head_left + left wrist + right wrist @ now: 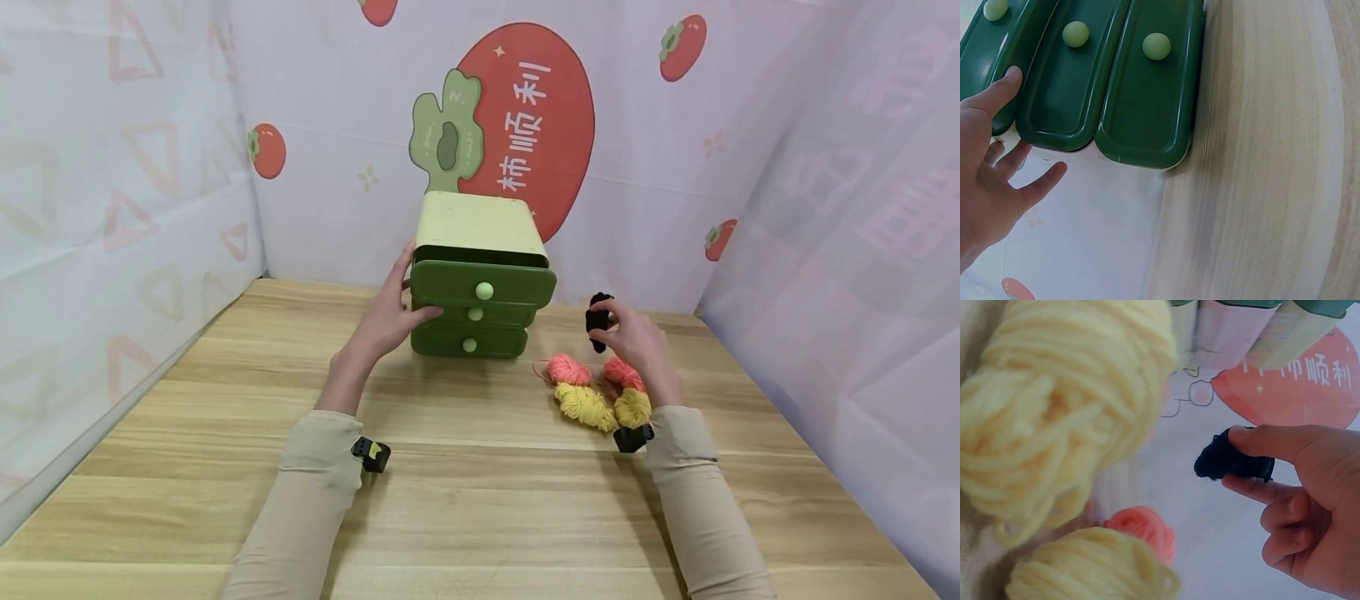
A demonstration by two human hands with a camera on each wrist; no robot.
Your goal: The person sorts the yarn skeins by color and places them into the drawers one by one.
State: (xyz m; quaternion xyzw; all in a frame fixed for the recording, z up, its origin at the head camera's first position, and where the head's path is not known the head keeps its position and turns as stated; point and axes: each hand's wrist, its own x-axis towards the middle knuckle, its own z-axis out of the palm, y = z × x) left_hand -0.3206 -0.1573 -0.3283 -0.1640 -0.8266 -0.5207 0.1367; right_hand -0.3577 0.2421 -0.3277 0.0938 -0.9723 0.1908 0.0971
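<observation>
A small cabinet (480, 221) with a pale yellow-green shell and three green drawers stands toward the back of the table. Its top drawer (450, 283) juts out beyond the lower two. My left hand (384, 323) touches the cabinet's left side, the thumb lying at the top drawer's lower edge in the left wrist view, the other fingers spread and fairly straight. Right of the cabinet, my right hand (636, 340) pinches a black yarn bundle (1238, 456) between thumb and fingers, held above the yarn on the table.
Below the right hand lie two pink yarn bundles (567, 369) and two yellow yarn bundles (585, 407), close together. A printed cloth (330, 208) hangs behind the wooden table (480, 500), with white cloth sides at left and right.
</observation>
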